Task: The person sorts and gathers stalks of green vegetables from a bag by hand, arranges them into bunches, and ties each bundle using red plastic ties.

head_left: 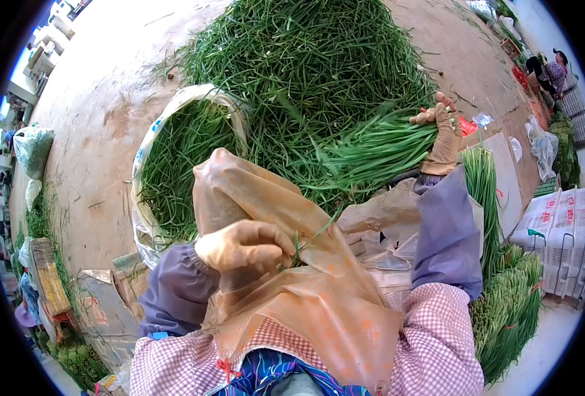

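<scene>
My right hand point(441, 137), in a tan glove, is closed around the stem end of a bunch of garlic chives point(388, 146), whose leaves spread left over a big heap of loose chives point(305, 66). My left hand point(245, 245), in a pale glove, is curled above my lap, with a few thin chive blades point(320, 230) at its fingertips. A stained plastic apron point(292, 218) covers my knees. Beside my left knee stands an open white plastic bag point(140, 173) full of loose chives. Neat chives point(480, 191) lie upright by my right sleeve.
Tied chive bundles point(507, 310) are stacked at the lower right, near white plastic crates point(556, 231). Another person point(554, 72) sits at the far right. A filled plastic bag point(33, 150) and a yellowish board point(49, 277) are on the left. Scraps lie on the brown floor point(94, 132).
</scene>
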### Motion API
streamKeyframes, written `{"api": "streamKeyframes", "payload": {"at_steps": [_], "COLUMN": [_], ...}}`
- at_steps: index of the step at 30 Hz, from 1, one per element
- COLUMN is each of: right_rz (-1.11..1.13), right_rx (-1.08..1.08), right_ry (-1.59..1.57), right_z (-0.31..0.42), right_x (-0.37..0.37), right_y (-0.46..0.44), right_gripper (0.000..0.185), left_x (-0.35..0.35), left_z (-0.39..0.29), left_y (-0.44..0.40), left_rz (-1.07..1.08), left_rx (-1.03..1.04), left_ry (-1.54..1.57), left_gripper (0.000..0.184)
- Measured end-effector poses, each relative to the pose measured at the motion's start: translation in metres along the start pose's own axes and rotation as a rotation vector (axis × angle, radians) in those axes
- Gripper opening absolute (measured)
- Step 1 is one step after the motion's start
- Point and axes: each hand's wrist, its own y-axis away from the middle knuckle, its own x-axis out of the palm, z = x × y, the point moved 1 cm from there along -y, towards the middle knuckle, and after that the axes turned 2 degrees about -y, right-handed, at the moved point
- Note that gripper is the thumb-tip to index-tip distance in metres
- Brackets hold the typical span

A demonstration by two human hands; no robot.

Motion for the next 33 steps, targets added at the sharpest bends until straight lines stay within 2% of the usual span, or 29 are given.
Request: {"api": "streamKeyframes", "payload": {"at_steps": [2, 3, 4, 6, 8, 9, 10, 12, 13, 14, 15, 16, 17, 20, 21, 22, 24, 25, 28, 29, 33], "right_rz": [-0.046, -0.078, -0.109, -0.015, 0.032, 0.043, 0.048, -0.005, -0.08, -0.152, -0.138, -0.111, -0.039, 0.158, 0.219, 0.417, 0.565, 0.557, 0.445, 0.388, 0.217], "right_rx": [-0.02, -0.04, -0.062, -0.04, 0.005, 0.004, -0.007, -0.12, -0.07, -0.019, 0.06, 0.144, 0.126, 0.126, 0.019, -0.127, 0.163, -0.004, 0.043, 0.168, 0.262], "right_ry": [0.11, 0.22, 0.332, 0.266, 0.275, 0.26, 0.25, 0.438, 0.359, 0.267, 0.149, 0.02, 0.051, 0.042, 0.212, 0.516, 0.306, 0.435, 0.526, 0.551, 0.705], "right_z": [-0.001, -0.002, -0.003, -0.004, -0.006, -0.006, -0.005, -0.013, -0.01, -0.008, -0.006, -0.003, 0.004, 0.021, 0.025, 0.024, 0.024, 0.023, 0.044, 0.054, 0.075], "right_x": [0.006, 0.007, 0.01, 0.03, 0.048, 0.058, 0.067, 0.067, 0.072, 0.076, 0.076, 0.074, 0.077, 0.073, 0.065, 0.042, 0.039, 0.039, 0.021, 0.015, -0.015], "right_y": [0.007, 0.01, 0.013, 0.031, 0.05, 0.06, 0.069, 0.083, 0.088, 0.092, 0.096, 0.099, 0.103, 0.102, 0.096, 0.088, 0.1, 0.108, 0.116, 0.119, 0.137], "right_gripper": [0.02, 0.019, 0.019, 0.017, 0.018, 0.019, 0.02, 0.025, 0.028, 0.032, 0.039, 0.046, 0.061, 0.107, 0.122, 0.126, 0.129, 0.131, 0.133, 0.13, 0.122], "left_x": [-0.002, 0.003, 0.006, 0.012, 0.021, 0.029, 0.037, 0.053, 0.053, 0.043, 0.034, 0.045, 0.055, 0.045, 0.043, 0.045, 0.069, 0.074, 0.098, 0.103, 0.118], "left_z": [-0.014, -0.028, -0.037, -0.053, -0.073, -0.075, -0.074, -0.083, -0.065, -0.042, -0.02, -0.029, -0.039, -0.054, -0.067, -0.083, -0.116, -0.123, -0.127, -0.128, -0.112], "left_y": [-0.003, -0.004, -0.013, -0.036, -0.065, -0.085, -0.108, -0.134, -0.154, -0.177, -0.2, -0.195, -0.189, -0.181, -0.176, -0.172, -0.167, -0.169, -0.186, -0.191, -0.225], "left_rz": [-0.101, -0.347, -0.458, -0.67, -0.634, -0.655, -0.739, -0.71, -0.745, -0.716, -0.692, -0.628, -0.576, -0.603, -0.628, -0.654, -0.533, -0.473, -0.364, -0.333, -0.244], "left_rx": [0.166, 0.134, 0.225, 0.409, 0.537, 0.624, 0.731, 0.811, 0.702, 0.712, 0.727, 0.722, 0.718, 0.711, 0.703, 0.698, 0.82, 0.834, 0.76, 0.69, 0.503], "left_ry": [-0.008, -0.131, -0.242, -0.458, -0.769, -0.817, -1.005, -1.085, -0.903, -0.704, -0.502, -0.26, -0.013, -0.085, -0.086, -0.088, 0.152, 0.216, 0.356, 0.356, 0.422], "left_gripper": [0.032, 0.034, 0.038, 0.047, 0.071, 0.086, 0.092, 0.097, 0.1, 0.099, 0.098, 0.095, 0.092, 0.082, 0.08, 0.078, 0.075, 0.076, 0.075, 0.073, 0.061]}}
